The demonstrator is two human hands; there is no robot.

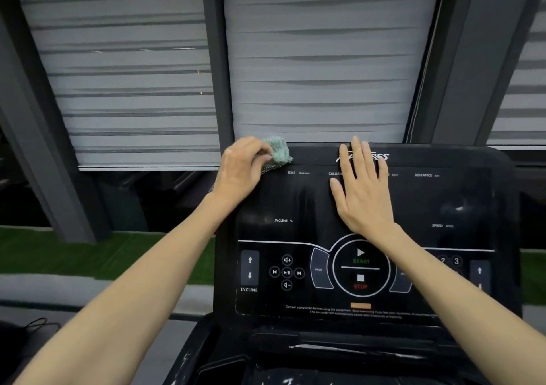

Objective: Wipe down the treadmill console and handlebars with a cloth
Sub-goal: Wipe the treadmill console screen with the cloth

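The left hand (243, 169) grips the bunched cloth (276, 152) in curled fingers at the console (413, 204)'s top-left corner; the panel's long axis runs rightward from it. The right hand (365, 189) lies flat, fingers straight, mid-panel, in that path.

Both bare forearms extend from the lower corners of the frame toward its centre. The left hand (242, 169), left of centre, has its fingers curled and grips a cloth (277, 151) between thumb and fingertips. The right hand (365, 191), right of centre, lies palm down, fingers straight and close together, pointing up-frame.
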